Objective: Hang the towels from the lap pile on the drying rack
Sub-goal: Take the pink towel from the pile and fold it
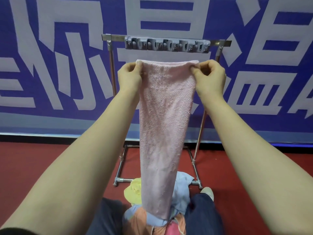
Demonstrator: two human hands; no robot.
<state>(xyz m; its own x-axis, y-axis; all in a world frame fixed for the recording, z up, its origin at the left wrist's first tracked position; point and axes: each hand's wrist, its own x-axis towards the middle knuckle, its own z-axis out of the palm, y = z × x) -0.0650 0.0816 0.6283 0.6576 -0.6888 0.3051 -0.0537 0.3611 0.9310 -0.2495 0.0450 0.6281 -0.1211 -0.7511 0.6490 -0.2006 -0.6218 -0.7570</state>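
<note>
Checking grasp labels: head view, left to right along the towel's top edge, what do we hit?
rack's left post → left hand → pink towel → right hand. The right post overlaps the right hand at that height, so it is left out.

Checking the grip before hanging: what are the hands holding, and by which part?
The pink towel, by its top edge: the left hand pinches the left corner, the right hand the right corner.
</note>
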